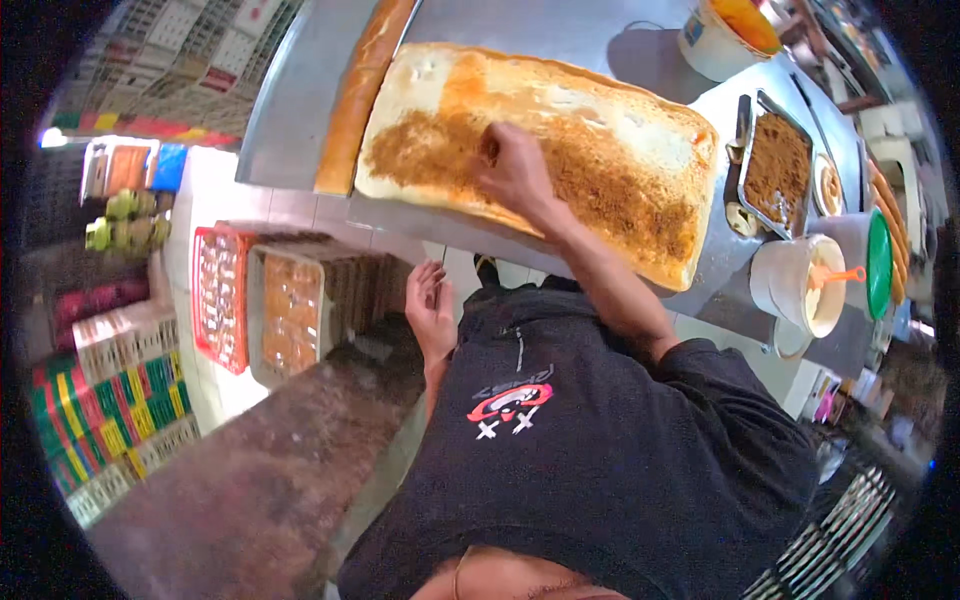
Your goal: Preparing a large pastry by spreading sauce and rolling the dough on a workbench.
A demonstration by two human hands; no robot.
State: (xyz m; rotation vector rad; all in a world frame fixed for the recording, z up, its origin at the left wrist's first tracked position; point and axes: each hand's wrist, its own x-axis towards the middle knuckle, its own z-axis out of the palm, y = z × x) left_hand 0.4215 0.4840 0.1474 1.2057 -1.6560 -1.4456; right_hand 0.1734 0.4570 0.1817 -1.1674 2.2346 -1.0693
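A large flat sheet of sponge cake [600, 95] lies on the metal table, pale cream spread over it with orange-brown streaks. Brown crumbs [630, 205] cover much of its near half. Over the middle of that crumbed band is my right hand [515, 175], its fingers curled closed; what they hold, if anything, is hidden. My left hand [430, 312] hangs beside my body, just off the table's near edge, with its fingers loosely bent and apart, holding nothing. Along the cake's left end runs a long golden-brown roll [362, 95].
On the right of the metal table [660, 50] stand a rectangular tray [746, 190] of brown crumbs, a white tub [770, 280] with an orange-handled utensil, and a green-rimmed container [880, 265]. A bucket [708, 48] sits farther back. Crates of packaged goods [222, 300] stand at floor level, left.
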